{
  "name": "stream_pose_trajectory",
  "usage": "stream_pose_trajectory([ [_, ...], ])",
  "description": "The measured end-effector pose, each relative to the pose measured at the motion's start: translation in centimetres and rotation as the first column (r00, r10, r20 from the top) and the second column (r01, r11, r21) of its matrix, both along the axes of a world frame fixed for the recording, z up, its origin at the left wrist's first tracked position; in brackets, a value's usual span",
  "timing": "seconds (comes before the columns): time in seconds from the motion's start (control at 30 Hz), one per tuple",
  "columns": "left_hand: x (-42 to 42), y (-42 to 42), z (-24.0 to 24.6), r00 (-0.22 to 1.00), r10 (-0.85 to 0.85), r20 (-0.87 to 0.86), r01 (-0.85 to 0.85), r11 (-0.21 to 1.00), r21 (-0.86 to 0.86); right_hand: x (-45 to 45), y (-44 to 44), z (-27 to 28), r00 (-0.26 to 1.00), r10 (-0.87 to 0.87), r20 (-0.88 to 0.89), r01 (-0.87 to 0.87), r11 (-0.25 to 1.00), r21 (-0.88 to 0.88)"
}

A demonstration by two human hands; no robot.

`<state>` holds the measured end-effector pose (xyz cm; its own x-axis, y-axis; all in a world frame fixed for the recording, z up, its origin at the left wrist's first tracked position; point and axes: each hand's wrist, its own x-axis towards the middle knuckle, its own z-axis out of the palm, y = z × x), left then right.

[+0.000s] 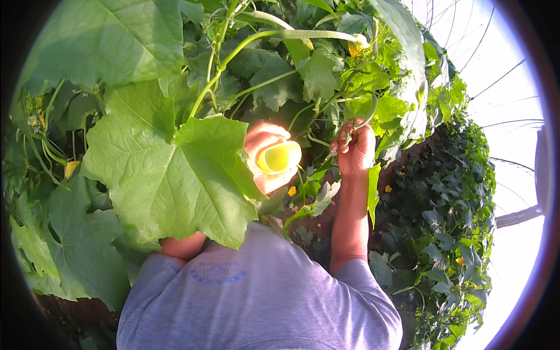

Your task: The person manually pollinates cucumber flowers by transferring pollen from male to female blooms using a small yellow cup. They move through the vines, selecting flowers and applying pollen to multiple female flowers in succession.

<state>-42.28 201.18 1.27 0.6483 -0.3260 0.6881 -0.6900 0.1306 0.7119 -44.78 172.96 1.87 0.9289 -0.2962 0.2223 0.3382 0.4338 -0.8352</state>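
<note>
My left hand, partly behind a broad green leaf, is curled around a bright yellow cup-like thing. Strong light washes out its details. To the right, my right hand is raised among the vines, its fingers closed on a small green plant part; what part it is, I cannot tell. A thin curved green stem or young fruit reaches its fingertips. Above both hands, a long slender green gourd with a withered yellow-orange flower at its end lies across the vines.
Large leaves hang close at the upper left, and thick stems cross above my left hand. A row of leafy vines with yellow flowers runs along the right. Thin bent rods stand against a bright background. Brown soil shows between the plants.
</note>
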Motion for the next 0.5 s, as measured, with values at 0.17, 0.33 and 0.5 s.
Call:
stream_pose_trajectory([
  [0.17, -0.5, -0.3, 4.1, 0.991, -0.133, -0.022, 0.134, 0.963, 0.233, 0.8, 0.8, 3.0, 0.884, -0.466, 0.039, 0.462, 0.883, 0.080],
  [0.33, 2.0, -5.0, 4.4, 0.985, -0.169, 0.013, 0.169, 0.985, 0.034, 3.2, -0.7, 6.1, 0.950, -0.311, -0.027, 0.296, 0.925, -0.239],
  [0.5, 4.0, -6.8, 4.3, 0.994, -0.107, 0.008, 0.106, 0.993, 0.056, 3.9, 0.3, 8.6, 0.970, -0.188, -0.153, 0.145, 0.956, -0.253],
])
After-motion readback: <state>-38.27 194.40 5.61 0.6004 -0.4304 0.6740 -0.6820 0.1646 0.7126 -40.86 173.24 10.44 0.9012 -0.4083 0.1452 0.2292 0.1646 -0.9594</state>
